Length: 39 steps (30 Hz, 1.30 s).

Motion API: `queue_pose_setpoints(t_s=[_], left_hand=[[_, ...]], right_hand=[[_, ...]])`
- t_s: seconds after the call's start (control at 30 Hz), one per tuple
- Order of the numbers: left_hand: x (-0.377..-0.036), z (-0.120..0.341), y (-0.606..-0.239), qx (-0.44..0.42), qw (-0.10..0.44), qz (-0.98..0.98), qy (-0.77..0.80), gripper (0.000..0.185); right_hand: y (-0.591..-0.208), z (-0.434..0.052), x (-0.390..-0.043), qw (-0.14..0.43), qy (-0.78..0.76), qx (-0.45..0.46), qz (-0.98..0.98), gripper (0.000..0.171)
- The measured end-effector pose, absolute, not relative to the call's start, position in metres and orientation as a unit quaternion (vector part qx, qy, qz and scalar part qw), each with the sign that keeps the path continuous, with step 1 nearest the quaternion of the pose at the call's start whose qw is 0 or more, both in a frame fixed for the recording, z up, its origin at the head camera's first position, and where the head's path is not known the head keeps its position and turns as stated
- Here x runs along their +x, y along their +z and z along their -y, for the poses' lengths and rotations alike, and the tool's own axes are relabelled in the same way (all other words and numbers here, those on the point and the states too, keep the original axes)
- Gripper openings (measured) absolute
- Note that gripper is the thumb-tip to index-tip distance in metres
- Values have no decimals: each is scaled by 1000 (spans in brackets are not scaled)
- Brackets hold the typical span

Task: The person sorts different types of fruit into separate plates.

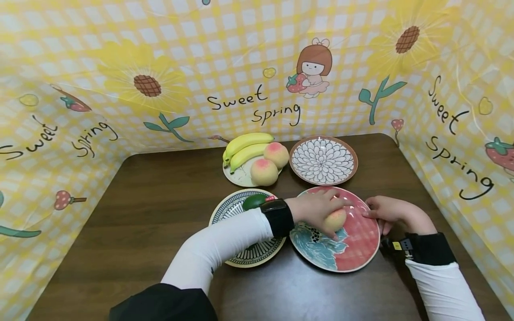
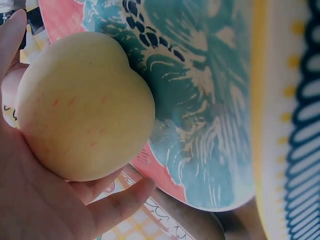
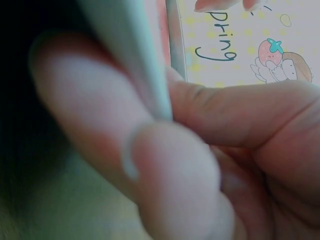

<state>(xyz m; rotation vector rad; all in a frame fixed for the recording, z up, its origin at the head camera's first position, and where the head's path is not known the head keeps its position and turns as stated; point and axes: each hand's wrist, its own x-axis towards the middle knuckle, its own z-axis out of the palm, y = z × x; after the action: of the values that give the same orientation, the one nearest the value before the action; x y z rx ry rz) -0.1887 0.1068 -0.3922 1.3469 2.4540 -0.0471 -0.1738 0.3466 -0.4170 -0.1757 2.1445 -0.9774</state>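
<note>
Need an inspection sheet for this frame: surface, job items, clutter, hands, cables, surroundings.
Surface: dark wood table, four plates on it.
Job's things: peach over the pink plate, in the left hand.
Clutter: banana plate with bananas and two peaches; flower plate; striped plate with a green fruit.
Hands: left hand grips the peach; right hand pinches the pink plate's rim.
Cables: nothing seen.
Surroundings: yellow checked cloth on three sides.
</note>
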Motion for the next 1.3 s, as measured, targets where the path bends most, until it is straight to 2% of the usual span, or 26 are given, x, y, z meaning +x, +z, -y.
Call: queue_pose_setpoints(t_s=[0.17,0.3,0.37,0.57,0.7,0.8,0.9,1.03,1.3], left_hand=[[-188,-109,-393,468,178,-865,-25,101],[-196,-100,-380,446,184,-876,-10,104],[-208,-89,-368,418,181,-890,14,105],[-259,-39,-344,299,122,-943,78,113],[-282,-5,-350,224,122,-962,98,104],[-291,14,-359,199,134,-966,92,94],[-296,24,-367,195,146,-965,96,88],[-299,27,-373,195,153,-961,120,87],[-298,21,-376,210,136,-959,132,74]], right_hand=[[-424,-353,-170,379,-391,-63,-836,31],[-431,-355,-167,376,-393,-76,-836,28],[-433,-355,-167,374,-392,-79,-837,28],[-431,-354,-169,374,-383,-80,-841,27],[-426,-350,-173,379,-379,-78,-841,28],[-423,-348,-176,382,-375,-78,-841,31],[-422,-348,-178,382,-372,-80,-842,32],[-421,-349,-178,382,-377,-83,-840,32],[-421,-352,-177,379,-388,-81,-836,32]])
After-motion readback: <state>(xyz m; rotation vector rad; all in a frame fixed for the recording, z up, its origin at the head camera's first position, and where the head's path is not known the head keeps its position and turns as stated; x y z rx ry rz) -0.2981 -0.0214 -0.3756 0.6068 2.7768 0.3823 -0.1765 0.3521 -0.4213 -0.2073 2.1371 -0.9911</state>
